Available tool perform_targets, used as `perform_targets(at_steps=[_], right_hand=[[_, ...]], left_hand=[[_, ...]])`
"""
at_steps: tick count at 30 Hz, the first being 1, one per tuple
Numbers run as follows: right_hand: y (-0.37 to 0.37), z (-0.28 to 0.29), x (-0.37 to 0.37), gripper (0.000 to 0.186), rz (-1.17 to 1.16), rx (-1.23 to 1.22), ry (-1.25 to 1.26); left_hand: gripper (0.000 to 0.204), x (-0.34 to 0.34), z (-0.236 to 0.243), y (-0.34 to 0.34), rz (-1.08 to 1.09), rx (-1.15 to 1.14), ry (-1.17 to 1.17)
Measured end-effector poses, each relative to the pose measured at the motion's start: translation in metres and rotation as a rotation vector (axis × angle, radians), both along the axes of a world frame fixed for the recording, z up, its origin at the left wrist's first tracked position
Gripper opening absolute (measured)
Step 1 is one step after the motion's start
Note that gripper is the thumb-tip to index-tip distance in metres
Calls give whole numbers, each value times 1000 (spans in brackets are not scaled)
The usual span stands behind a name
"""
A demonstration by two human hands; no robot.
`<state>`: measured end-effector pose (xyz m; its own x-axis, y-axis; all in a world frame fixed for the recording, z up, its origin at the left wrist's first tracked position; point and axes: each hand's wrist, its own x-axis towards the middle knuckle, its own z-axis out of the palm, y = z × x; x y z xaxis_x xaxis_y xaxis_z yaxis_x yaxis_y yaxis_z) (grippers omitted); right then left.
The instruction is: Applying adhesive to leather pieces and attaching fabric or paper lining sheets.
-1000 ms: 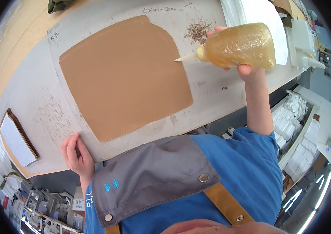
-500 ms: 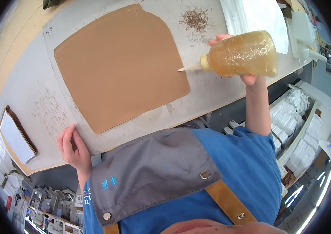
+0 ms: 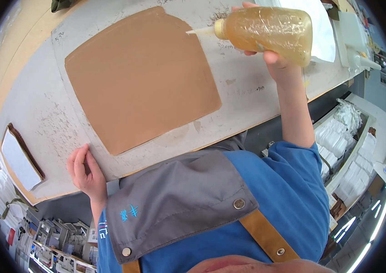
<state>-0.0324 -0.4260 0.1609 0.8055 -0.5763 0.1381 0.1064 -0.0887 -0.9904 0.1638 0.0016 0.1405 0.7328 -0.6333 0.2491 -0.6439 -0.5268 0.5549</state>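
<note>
A flat brown sheet with a curved far edge (image 3: 143, 82) lies on the grey tabletop in front of me. My right hand (image 3: 277, 61) is wrapped round a squeeze bottle (image 3: 268, 32) of amber liquid, tipped on its side. Its pale pointed nozzle (image 3: 199, 31) is at the sheet's right edge, near the far right corner; whether the tip touches cannot be made out. The bottle's body hides part of my right hand. My left hand (image 3: 86, 170) rests on the near edge of the table, left of the sheet, fingers loosely bent and holding nothing.
At the table's left end lies a small stack of white and brown pieces (image 3: 20, 159). White sheets (image 3: 325, 36) and a translucent container with a spout (image 3: 354, 41) are at the far right. Beside the table on my right stands a bin of white bundles (image 3: 338, 141).
My right hand has carried the bottle away from me and slightly left, its nozzle moving up along the sheet's right edge. My left hand and the sheet have stayed in place.
</note>
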Motion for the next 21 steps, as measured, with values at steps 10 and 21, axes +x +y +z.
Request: perform_targets(at_steps=[10, 21], right_hand=[[-25, -2, 34, 106, 101, -168, 74], [-21, -15, 19, 112, 67, 27, 53]], left_hand=[[22, 1, 0, 1, 1, 6, 31], [21, -1, 3, -1, -5, 13, 19]])
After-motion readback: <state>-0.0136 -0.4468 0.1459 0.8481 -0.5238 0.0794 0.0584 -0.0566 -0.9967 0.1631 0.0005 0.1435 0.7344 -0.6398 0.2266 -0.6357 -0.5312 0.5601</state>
